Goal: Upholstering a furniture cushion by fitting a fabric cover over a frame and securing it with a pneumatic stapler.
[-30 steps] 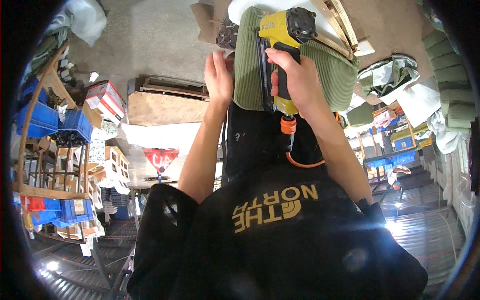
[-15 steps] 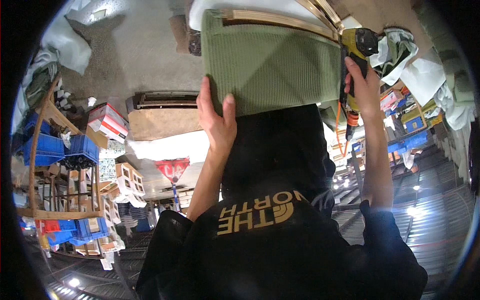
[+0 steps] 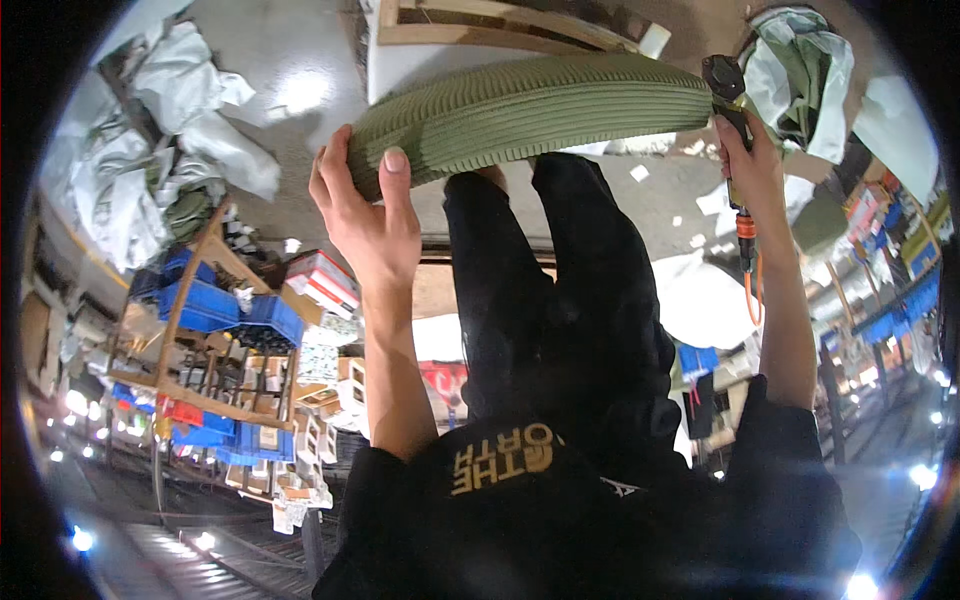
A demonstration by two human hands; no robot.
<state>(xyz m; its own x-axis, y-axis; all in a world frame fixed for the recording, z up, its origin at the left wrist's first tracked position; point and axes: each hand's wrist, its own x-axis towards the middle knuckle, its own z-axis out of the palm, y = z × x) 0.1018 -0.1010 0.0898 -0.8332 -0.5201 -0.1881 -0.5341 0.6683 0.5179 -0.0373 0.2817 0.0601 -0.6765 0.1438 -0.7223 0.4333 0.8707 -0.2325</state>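
A green ribbed corduroy upholstered panel (image 3: 540, 105) spans the space ahead of my knees, tilted so a long curved side faces me. Its left end is gripped by my left hand (image 3: 370, 215), thumb on the near side and fingers around the outer edge. Held in my right hand (image 3: 750, 160) is a yellow and black pneumatic staple gun (image 3: 735, 125), with an orange air hose (image 3: 752, 290) hanging from its handle. The gun's dark head sits right by the panel's right end; whether they touch, I cannot tell.
Beyond the panel lies a wooden frame (image 3: 480, 42) on a white surface. Green and white fabric is bundled (image 3: 800, 80) at the far right, and white sheeting (image 3: 200, 120) at the left. A wooden rack with blue bins (image 3: 205, 305) and a red-white carton (image 3: 322, 282) stand left.
The green panel has tipped from showing its broad face to showing its long side, and its left end has swung left with my left hand. The staple gun has shifted slightly right.
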